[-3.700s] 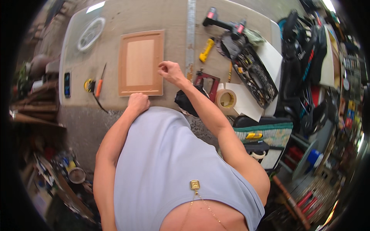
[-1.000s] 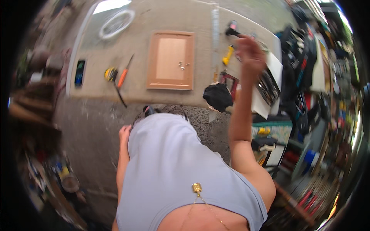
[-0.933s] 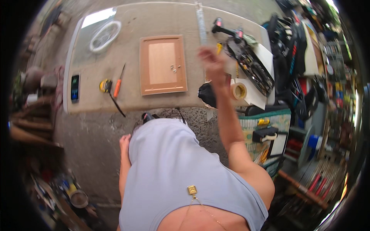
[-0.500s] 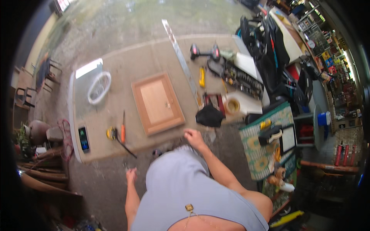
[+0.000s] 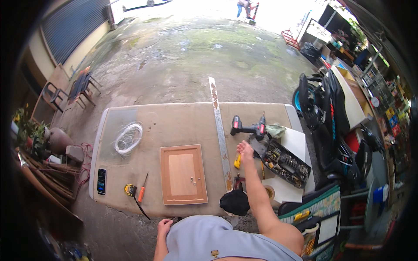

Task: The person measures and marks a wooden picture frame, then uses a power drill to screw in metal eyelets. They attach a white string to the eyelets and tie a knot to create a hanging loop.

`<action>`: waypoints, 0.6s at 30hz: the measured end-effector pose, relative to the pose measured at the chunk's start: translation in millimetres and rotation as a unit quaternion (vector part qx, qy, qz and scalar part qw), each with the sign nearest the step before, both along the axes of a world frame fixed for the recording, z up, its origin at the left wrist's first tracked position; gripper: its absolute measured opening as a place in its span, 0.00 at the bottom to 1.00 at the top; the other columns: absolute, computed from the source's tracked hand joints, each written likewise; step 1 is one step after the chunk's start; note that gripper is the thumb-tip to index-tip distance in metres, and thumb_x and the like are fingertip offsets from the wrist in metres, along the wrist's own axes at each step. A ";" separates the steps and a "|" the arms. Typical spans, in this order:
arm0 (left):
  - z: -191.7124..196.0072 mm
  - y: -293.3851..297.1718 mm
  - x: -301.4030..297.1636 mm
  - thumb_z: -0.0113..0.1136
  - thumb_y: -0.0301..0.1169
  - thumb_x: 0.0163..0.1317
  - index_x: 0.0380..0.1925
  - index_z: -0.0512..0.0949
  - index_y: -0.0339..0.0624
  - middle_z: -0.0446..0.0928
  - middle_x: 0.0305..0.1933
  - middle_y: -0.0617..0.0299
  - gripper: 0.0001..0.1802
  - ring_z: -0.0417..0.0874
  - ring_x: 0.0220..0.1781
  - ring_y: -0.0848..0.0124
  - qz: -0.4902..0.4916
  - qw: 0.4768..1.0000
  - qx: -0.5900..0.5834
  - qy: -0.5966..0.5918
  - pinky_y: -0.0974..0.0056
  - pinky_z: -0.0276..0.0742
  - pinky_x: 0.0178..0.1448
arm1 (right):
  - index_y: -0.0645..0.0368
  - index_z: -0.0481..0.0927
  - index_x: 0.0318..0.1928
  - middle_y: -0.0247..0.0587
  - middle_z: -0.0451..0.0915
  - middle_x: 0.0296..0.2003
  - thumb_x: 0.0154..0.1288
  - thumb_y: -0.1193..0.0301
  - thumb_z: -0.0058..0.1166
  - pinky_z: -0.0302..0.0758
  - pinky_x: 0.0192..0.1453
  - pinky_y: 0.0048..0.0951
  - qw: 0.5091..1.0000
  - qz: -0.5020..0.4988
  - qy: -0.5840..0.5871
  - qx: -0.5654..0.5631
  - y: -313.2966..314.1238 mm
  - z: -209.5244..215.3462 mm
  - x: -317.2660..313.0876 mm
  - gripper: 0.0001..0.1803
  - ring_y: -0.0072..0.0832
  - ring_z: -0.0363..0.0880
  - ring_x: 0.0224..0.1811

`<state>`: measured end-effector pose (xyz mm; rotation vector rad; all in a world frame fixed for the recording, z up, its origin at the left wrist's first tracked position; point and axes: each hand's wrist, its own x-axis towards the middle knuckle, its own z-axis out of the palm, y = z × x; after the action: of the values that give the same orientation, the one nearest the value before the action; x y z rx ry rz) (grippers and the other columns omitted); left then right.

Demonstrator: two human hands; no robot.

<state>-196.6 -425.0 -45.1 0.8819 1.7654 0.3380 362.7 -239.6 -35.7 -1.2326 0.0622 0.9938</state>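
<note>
Head view: the right hand [image 5: 245, 150] is stretched out over the far right part of the tabletop [image 5: 174, 119]. It hovers between the yellow-handled tool [image 5: 237, 161] just below it and the red-and-black cordless drill [image 5: 249, 127] beyond it, with the open organiser case of bits and screws [image 5: 285, 157] just to its right. Its fingers look loosely spread and empty, touching nothing that can be made out.

The left hand [image 5: 164, 226] rests at the near edge of the tabletop, fingers curled loosely against the edge, gripping nothing. The small wooden cabinet door [image 5: 183, 175] lies flat in the middle of the tabletop, well apart from both hands, with what look like a few small screws on its panel. A long metal straightedge [image 5: 220, 135] runs just beside its right side.

By the look of it, this is a reach for a tool, not work on the door itself. Closing on either the drill or the yellow-handled tool would call for lowering the hand and gathering the fingers round a handle.
</note>
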 end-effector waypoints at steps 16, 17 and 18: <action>31.2 -61.5 -2.8 0.62 0.40 0.52 0.30 0.79 0.38 0.78 0.24 0.59 0.15 0.76 0.26 0.70 0.137 0.983 -0.019 0.117 0.63 0.72 0.31 | 0.57 0.70 0.25 0.38 0.73 0.22 0.58 0.72 0.47 0.72 0.37 0.34 0.944 -0.183 0.202 0.186 107.4 -53.7 116.8 0.06 0.32 0.73 0.26; 24.7 -70.4 -9.1 0.61 0.41 0.53 0.31 0.79 0.38 0.79 0.26 0.57 0.16 0.77 0.29 0.68 0.086 0.983 -0.017 0.163 0.62 0.73 0.35 | 0.56 0.69 0.23 0.38 0.72 0.20 0.54 0.75 0.48 0.72 0.35 0.34 0.959 -0.148 0.156 0.186 103.1 -44.8 99.3 0.05 0.32 0.72 0.24; 40.6 -58.5 -1.4 0.60 0.41 0.53 0.32 0.79 0.38 0.79 0.28 0.54 0.16 0.78 0.31 0.66 0.074 0.984 -0.019 0.161 0.61 0.74 0.38 | 0.55 0.69 0.23 0.37 0.71 0.18 0.52 0.75 0.50 0.72 0.35 0.33 0.967 -0.126 0.134 0.175 92.4 -41.4 96.1 0.04 0.31 0.72 0.24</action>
<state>-197.9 -483.4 -4.5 0.8141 2.1360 0.2674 458.8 -147.2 -77.1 -0.7410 0.2390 0.8963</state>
